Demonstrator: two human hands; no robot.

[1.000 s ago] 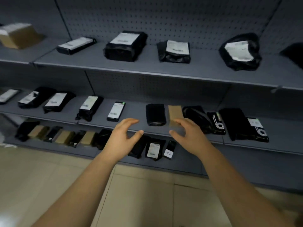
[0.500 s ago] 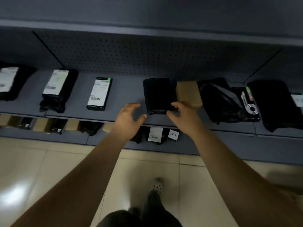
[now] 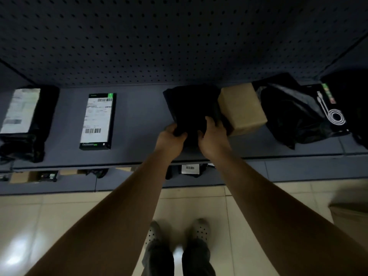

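Parcel (image 3: 191, 108) in black wrap is lying around the middle of the grey shelf (image 3: 139, 124), reaching from the pegboard back toward the front edge, and you are gripping its near end with both hands. Your left hand (image 3: 171, 138) is curling its fingers round the near left corner, and your right hand (image 3: 213, 138) is closing its fingers over the near right corner. A brown cardboard box (image 3: 242, 110) is sitting against its right side. Further right, a crumpled black bag (image 3: 288, 112) and a cable pack (image 3: 332, 114) are lying side by side. Toward the shelf's left edge, well apart, a flat labelled box (image 3: 97, 120) and a labelled black bag (image 3: 25, 120) are resting.
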